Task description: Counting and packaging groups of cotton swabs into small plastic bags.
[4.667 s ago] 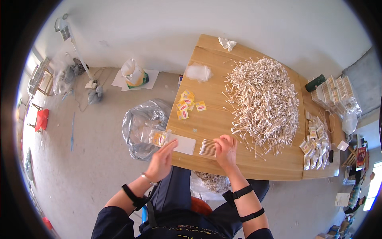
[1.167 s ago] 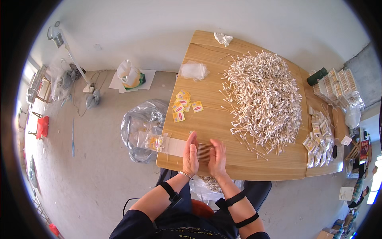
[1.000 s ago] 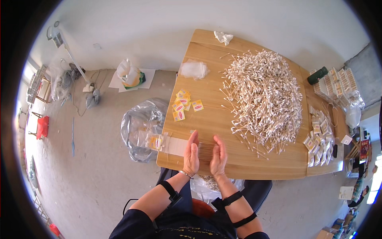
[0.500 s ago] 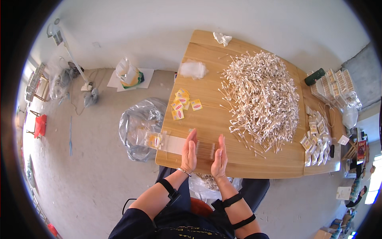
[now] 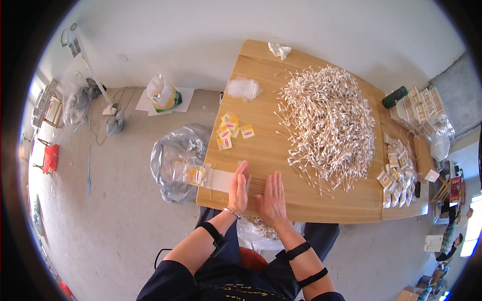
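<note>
Some cotton swabs [image 5: 256,185] lie in a row on the wooden surface [image 5: 321,209], between the left hand [image 5: 238,192] and the right hand [image 5: 272,201]. Both are unclenched, fingers extended, framing the row's ends without gripping it. A white strip [image 5: 221,180] lies beside the left hand; a big heap of loose swabs [image 5: 331,125] spreads farther back, to the right.

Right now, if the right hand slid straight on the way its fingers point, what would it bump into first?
Probably the loose swabs at the left edge of the big pile. The right hand's height over the table is hard to judge, so it might pass above them.
</note>
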Demonstrator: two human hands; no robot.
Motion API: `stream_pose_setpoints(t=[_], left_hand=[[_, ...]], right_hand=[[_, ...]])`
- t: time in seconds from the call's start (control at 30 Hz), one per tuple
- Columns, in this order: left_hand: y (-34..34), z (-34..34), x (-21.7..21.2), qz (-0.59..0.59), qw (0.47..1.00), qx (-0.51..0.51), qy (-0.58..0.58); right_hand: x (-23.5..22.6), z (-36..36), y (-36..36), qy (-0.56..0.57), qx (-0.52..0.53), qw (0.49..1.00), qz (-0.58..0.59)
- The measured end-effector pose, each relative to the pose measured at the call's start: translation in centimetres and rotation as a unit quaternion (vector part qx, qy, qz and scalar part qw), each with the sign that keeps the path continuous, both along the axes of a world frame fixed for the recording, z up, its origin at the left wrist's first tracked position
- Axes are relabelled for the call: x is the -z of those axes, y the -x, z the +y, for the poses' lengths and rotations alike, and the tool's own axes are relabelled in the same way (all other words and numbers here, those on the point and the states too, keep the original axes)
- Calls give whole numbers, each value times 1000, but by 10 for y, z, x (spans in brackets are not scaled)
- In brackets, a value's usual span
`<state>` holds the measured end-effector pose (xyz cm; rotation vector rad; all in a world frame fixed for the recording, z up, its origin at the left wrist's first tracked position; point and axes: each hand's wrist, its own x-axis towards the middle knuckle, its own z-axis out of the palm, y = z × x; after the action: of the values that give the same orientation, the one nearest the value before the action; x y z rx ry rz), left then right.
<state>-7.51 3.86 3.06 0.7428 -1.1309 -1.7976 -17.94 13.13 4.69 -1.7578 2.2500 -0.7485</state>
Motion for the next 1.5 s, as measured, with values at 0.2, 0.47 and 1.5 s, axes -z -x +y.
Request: stream_pose_setpoints(t=[0.2, 0.47, 1.5], left_hand=[[-10, -10, 2, -20, 999, 35, 14], [-65, 21, -66, -461, 722, 200, 476], [-53, 28, -63, -513, 683, 223, 470]], right_hand=[[-14, -2, -15, -70, -36, 989, 121], [-15, 0, -12, -74, -34, 990, 118], [-1, -1, -11, -72, -30, 990, 120]])
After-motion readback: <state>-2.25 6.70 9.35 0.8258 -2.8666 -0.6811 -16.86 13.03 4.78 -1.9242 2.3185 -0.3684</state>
